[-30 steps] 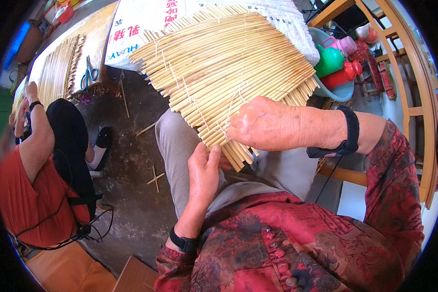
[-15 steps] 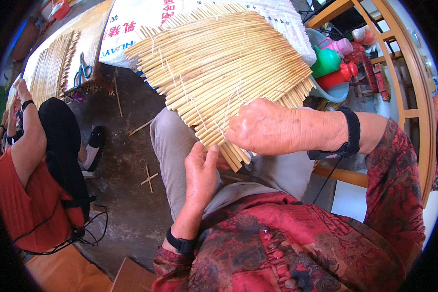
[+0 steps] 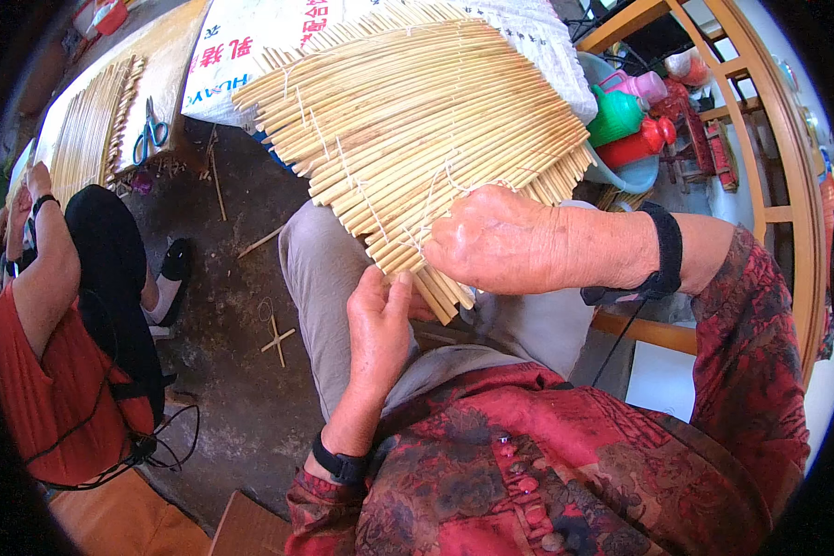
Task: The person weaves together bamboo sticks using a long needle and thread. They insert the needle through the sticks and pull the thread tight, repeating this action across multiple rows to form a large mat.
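A stalk mat (image 3: 408, 120), partly overlying a white sack (image 3: 222, 79), is pinched at its near corner by the left hand (image 3: 378, 320); the fingers of the right hand (image 3: 491, 239) are clenched over it, hold hidden.

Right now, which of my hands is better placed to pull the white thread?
Probably your right hand: it's over the stick mat, right beside the white thread's loose loop, while your left hand holds the mat's near corner.
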